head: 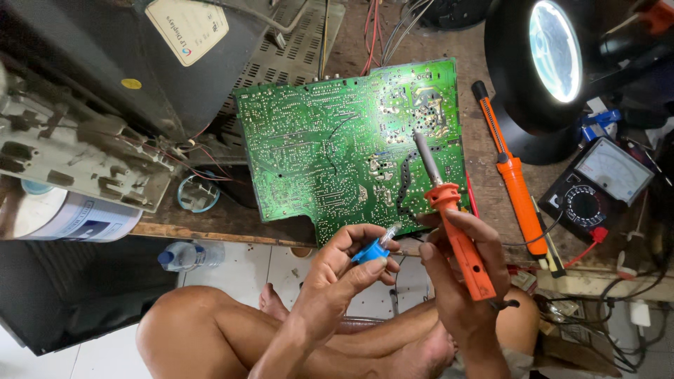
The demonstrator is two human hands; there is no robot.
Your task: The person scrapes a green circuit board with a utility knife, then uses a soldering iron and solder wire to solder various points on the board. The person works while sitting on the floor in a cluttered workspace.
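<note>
Pinching a blue solder spool [371,250] in my left hand [344,270], my right hand [460,270] is gripping the soldering iron [449,217] over the circuit board [351,140]; a slip risks bridging joints.

Access to the green circuit board [337,140] is open only from its near edge. The television chassis [91,105] blocks the left side. A spare orange soldering iron [516,179], magnifier lamp [551,63] and multimeter [597,186] crowd the right. Wires [382,24] close off the far tabletop [210,221].
</note>
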